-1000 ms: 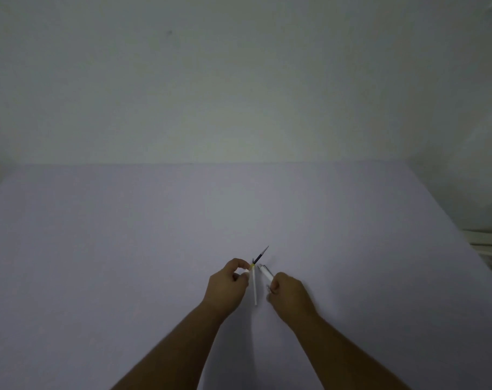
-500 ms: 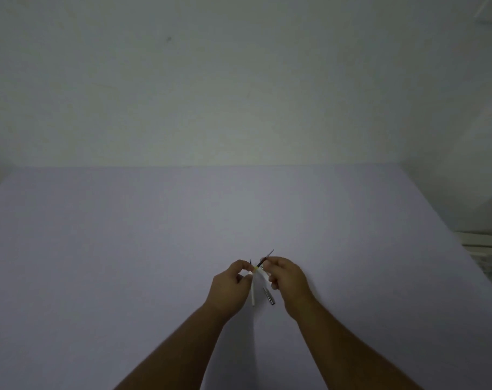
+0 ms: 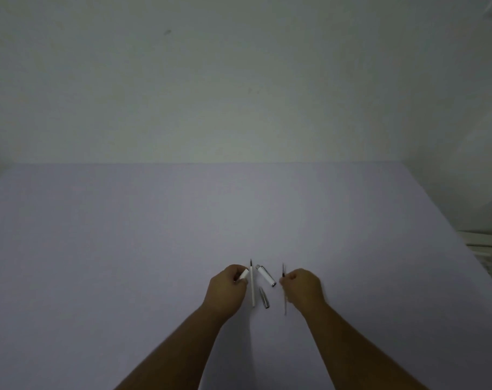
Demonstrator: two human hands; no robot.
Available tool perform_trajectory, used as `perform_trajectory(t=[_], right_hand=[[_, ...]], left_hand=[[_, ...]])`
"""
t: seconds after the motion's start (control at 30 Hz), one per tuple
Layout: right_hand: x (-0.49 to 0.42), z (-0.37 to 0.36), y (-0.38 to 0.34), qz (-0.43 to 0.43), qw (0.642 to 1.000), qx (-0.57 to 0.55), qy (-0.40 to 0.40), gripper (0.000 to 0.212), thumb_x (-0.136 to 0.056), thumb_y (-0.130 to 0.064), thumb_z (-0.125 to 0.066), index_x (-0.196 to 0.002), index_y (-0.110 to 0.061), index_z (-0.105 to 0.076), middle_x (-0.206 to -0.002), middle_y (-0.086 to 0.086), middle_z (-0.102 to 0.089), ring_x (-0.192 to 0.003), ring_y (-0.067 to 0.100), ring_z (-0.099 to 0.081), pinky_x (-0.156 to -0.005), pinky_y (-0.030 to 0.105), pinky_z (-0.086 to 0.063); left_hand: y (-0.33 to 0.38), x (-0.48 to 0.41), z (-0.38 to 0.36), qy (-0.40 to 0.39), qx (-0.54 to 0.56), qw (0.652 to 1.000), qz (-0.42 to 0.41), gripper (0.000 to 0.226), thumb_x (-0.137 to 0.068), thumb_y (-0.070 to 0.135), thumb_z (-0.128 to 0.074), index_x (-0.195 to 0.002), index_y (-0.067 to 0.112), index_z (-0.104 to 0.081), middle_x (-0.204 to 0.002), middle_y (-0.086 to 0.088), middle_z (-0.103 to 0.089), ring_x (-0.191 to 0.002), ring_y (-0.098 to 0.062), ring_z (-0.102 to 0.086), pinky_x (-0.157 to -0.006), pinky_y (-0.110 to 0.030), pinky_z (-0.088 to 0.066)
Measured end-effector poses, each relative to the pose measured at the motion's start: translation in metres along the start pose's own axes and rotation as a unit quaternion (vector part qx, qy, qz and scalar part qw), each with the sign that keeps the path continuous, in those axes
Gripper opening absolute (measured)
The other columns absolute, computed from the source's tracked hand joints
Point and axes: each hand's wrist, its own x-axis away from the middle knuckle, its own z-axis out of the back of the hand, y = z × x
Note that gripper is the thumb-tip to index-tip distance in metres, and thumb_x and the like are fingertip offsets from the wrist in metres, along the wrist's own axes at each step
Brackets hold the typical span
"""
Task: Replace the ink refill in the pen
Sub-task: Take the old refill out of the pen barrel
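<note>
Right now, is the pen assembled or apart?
Apart. White barrel piece and silver tip lie loose on the table; white refill lies beside them.

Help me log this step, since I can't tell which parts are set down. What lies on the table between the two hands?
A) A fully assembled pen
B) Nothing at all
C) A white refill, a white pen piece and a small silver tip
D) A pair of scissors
C: between the left hand and right hand, a white refill, a white pen piece and a small silver tip lie on the table.
</note>
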Motion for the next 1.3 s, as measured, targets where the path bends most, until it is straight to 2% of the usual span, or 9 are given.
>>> perform_trajectory(t=[0.23,0.33,0.43,0.57,0.67,0.87,1.03,1.2,1.3], right_hand=[[-0.001,-0.013,0.002,-0.01,1.0,0.015,0.022,0.028,-0.084,-0.027,-0.064,-0.085,-0.001,-0.074,-0.08,0.016,-0.073,-0.066,0.016,-0.057,-0.062,0.026,-0.045],[-0.001,-0.014,0.002,-0.012,1.0,0.007,0.028,0.025,-0.086,-0.025,-0.063,-0.081,-0.003,-0.074,-0.07,0.011,-0.066,-0.066,0.015,-0.056,-0.059,0.023,-0.041],[-0.001,-0.015,0.002,-0.008,1.0,0.008,0.028,0.02,-0.087,-0.022,-0.062,-0.076,-0.009,-0.071,-0.064,0.005,-0.062,-0.068,0.017,-0.056,-0.061,0.024,-0.042],[0.001,-0.015,0.0,-0.008,0.999,-0.001,0.047,0.024,-0.088,-0.022,-0.06,-0.088,0.0,-0.07,-0.082,0.012,-0.07,-0.074,0.02,-0.06,-0.065,0.026,-0.046],[0.004,-0.017,-0.012,0.042,0.996,-0.013,0.083,0.016,-0.084,-0.021,-0.059,-0.086,-0.007,-0.067,-0.091,0.012,-0.07,-0.085,0.027,-0.066,-0.075,0.034,-0.054],[0.002,-0.041,-0.045,0.119,0.983,0.142,-0.007,0.03,-0.085,-0.031,-0.058,-0.1,-0.008,-0.066,-0.107,0.014,-0.069,-0.1,0.029,-0.064,-0.083,0.035,-0.051],[0.003,-0.055,-0.043,0.12,0.973,0.195,0.009,0.025,-0.09,-0.018,-0.05,-0.111,-0.009,-0.061,-0.115,0.009,-0.068,-0.107,0.024,-0.064,-0.089,0.031,-0.051],[0.008,-0.056,-0.048,0.069,0.99,0.119,0.012,0.028,-0.083,-0.019,-0.054,-0.106,-0.006,-0.064,-0.107,0.012,-0.07,-0.1,0.029,-0.067,-0.079,0.033,-0.054],[0.007,-0.044,-0.053,0.073,0.997,0.005,0.026,0.019,-0.08,-0.023,-0.058,-0.084,-0.008,-0.068,-0.08,0.009,-0.07,-0.08,0.027,-0.066,-0.07,0.032,-0.052]], left_hand=[[-0.006,-0.001,0.001,0.001,-0.008,1.0,0.0,0.018,-0.087,0.014,-0.053,-0.1,0.023,-0.063,-0.086,0.006,-0.061,-0.085,-0.019,-0.063,-0.066,-0.021,-0.042],[-0.009,-0.001,0.001,0.0,-0.008,1.0,-0.001,0.018,-0.088,0.014,-0.054,-0.1,0.023,-0.063,-0.087,0.005,-0.061,-0.085,-0.019,-0.062,-0.066,-0.021,-0.042],[-0.009,-0.002,0.003,0.002,-0.008,1.0,-0.001,0.018,-0.088,0.014,-0.053,-0.101,0.022,-0.063,-0.088,0.004,-0.062,-0.085,-0.019,-0.062,-0.069,-0.023,-0.042],[-0.008,-0.003,0.004,0.009,-0.023,1.0,-0.008,0.018,-0.088,0.014,-0.053,-0.102,0.023,-0.063,-0.088,0.005,-0.061,-0.084,-0.017,-0.061,-0.067,-0.021,-0.041],[-0.008,-0.004,0.007,0.029,-0.036,0.999,-0.009,0.018,-0.088,0.015,-0.054,-0.102,0.022,-0.063,-0.09,0.007,-0.062,-0.082,-0.014,-0.06,-0.059,-0.012,-0.039],[-0.015,-0.006,0.021,0.075,-0.09,0.993,0.001,0.013,-0.085,0.023,-0.061,-0.098,0.02,-0.063,-0.083,0.008,-0.06,-0.074,-0.008,-0.054,-0.055,-0.004,-0.03],[-0.018,-0.003,0.024,0.072,-0.078,0.994,0.009,0.013,-0.083,0.022,-0.065,-0.096,0.019,-0.066,-0.085,0.008,-0.062,-0.075,-0.008,-0.056,-0.056,-0.006,-0.033],[-0.021,-0.001,0.028,0.069,-0.078,0.995,0.01,0.012,-0.082,0.023,-0.067,-0.093,0.02,-0.067,-0.086,0.008,-0.064,-0.076,-0.007,-0.057,-0.056,-0.006,-0.034],[-0.02,-0.001,0.028,0.062,-0.078,0.995,0.01,0.012,-0.081,0.023,-0.069,-0.093,0.02,-0.068,-0.088,0.005,-0.067,-0.077,-0.009,-0.059,-0.058,-0.01,-0.037]])
